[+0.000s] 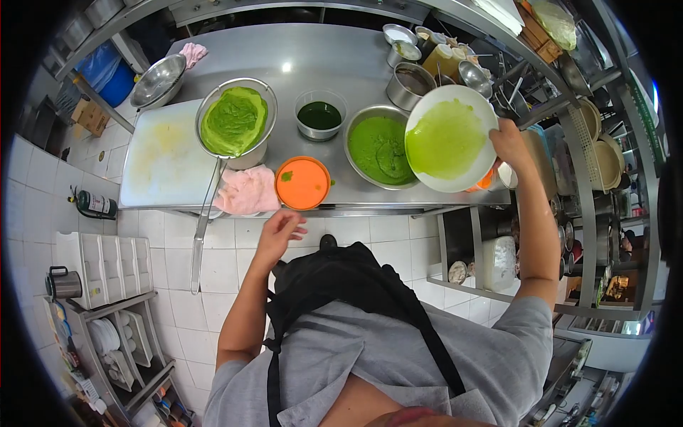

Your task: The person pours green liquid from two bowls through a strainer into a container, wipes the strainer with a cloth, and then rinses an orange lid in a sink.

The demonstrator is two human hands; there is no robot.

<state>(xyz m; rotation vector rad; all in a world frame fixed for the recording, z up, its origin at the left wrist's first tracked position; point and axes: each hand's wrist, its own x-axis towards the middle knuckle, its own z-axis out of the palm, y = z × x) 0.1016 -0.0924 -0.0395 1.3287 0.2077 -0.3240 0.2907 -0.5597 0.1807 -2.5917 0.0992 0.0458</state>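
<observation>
My right hand (509, 146) grips the rim of a white plate (486, 121), tilted, with a smear of bright green puree across it. The plate overlaps the right edge of a steel bowl (373, 139) of green puree. My left hand (282, 233) holds nothing, its fingers loosely bent and apart, just in front of the counter edge. Nearest to it is a round orange lid (304, 186) with a green blot. A pink cloth (247, 191) lies left of the lid. Behind the cloth, a long-handled strainer (200, 242) full of thick green puree rests on a pot.
A clear container (320, 115) of dark green liquid stands mid-counter. At left are a white cutting board (160, 153) and a steel bowl (159, 81). A saucepan (410, 85) and bottles crowd the back right. The strainer's handle juts past the counter's front edge.
</observation>
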